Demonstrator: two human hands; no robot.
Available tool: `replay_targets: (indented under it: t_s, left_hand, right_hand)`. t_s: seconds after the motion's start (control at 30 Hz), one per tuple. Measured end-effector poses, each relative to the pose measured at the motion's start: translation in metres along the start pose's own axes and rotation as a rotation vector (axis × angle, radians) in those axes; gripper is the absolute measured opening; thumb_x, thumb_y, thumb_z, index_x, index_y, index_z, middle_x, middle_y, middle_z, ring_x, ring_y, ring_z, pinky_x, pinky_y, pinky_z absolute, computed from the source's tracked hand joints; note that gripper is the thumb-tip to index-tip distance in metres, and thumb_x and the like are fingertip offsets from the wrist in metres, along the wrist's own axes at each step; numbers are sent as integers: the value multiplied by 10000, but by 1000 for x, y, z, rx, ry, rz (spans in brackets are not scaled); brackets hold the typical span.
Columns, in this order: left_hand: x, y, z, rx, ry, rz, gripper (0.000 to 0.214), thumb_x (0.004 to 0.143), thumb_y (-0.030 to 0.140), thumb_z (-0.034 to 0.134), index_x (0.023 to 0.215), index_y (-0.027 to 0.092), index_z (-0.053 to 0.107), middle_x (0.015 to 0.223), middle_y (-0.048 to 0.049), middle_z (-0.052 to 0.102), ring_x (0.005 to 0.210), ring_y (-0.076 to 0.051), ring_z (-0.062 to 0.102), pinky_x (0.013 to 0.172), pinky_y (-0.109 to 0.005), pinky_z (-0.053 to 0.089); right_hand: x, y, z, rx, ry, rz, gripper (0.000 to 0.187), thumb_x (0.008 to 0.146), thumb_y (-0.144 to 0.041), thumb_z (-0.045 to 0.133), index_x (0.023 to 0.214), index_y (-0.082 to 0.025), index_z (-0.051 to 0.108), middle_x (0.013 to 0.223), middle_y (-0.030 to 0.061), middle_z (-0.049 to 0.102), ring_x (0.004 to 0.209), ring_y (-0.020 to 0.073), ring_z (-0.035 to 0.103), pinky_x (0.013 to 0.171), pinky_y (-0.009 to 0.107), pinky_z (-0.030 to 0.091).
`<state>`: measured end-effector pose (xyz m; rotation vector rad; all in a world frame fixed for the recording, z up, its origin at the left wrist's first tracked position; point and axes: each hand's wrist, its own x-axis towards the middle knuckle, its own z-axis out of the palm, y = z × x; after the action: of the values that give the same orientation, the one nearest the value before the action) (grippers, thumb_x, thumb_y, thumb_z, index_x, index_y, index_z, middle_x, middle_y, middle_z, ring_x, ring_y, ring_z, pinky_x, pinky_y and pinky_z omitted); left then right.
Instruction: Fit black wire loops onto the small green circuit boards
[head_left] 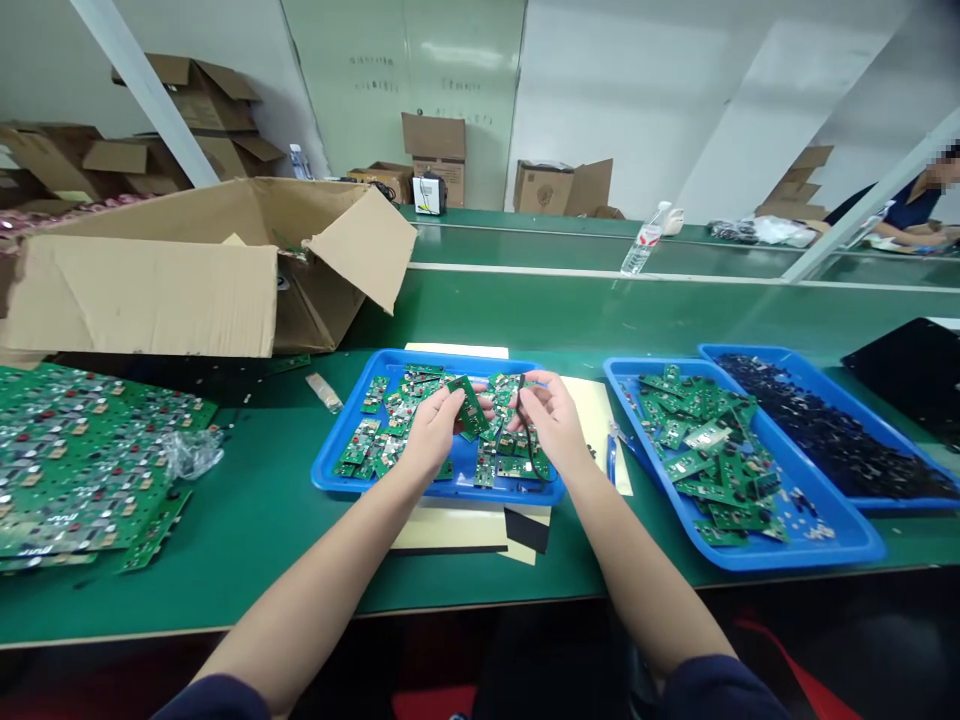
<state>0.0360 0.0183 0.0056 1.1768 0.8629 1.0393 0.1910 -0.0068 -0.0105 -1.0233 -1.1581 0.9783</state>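
Observation:
My left hand (pixel 435 425) is closed on a small green circuit board (pixel 471 405), held tilted above the middle blue tray (pixel 330 462). That tray holds several small green boards. My right hand (pixel 547 418) is beside it, fingers pinched on a thin dark tool (pixel 534 455) that hangs down over the tray. Both hands almost meet over the tray's middle.
A second blue tray (pixel 832 545) with green boards lies to the right, a third (pixel 885 400) with black parts behind it. Large green panels (pixel 82 465) are stacked at left. An open cardboard box (pixel 187 270) stands behind left. A water bottle (pixel 641 245) and a person (pixel 907 205) are across the belt.

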Motion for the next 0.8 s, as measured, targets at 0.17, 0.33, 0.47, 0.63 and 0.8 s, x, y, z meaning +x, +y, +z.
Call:
replay_targets:
  t_s: [0.17,0.33,0.47,0.63,0.8]
  left_hand:
    - [-3,3,2,106,-174,-50,239,792,270,455,835,110,628,618,-13,640,440,-103,541,503,-224,454]
    - [-4,1,5,125,-175,-108,210,785,223,420,666,128,566,542,1,591,380,-95,504,440,-215,414]
    - [-4,-3,6,112,-147,-128,209,780,207,419,621,136,536,541,-1,589,359,-100,497,429,-231,411]
    - [-4,-4,6,100,-169,-181,208,779,187,409,601,147,509,508,-1,571,360,-108,505,392,-224,399]
    - [-5,-3,7,104,-175,-232,196,767,156,393,588,156,474,449,4,547,331,-110,497,366,-213,389]
  right_hand:
    - [-7,-5,-4,-342,-176,-200,187,869,-286,463,1033,-221,524,682,-17,561,452,96,533,459,243,469]
    - [-11,-2,-3,-606,-278,-297,333,898,-226,388,1211,-227,502,847,35,633,528,112,546,553,270,502]
    - [-10,2,-5,-673,-300,-339,498,908,-203,367,1399,-217,286,714,5,610,559,135,560,617,285,517]
    - [-11,3,-4,-727,-353,-415,497,903,-183,355,1396,-209,295,802,37,648,642,155,586,669,294,515]
    - [-11,3,-3,-814,-340,-439,511,882,-167,367,1389,-200,306,774,38,645,574,148,548,593,275,494]
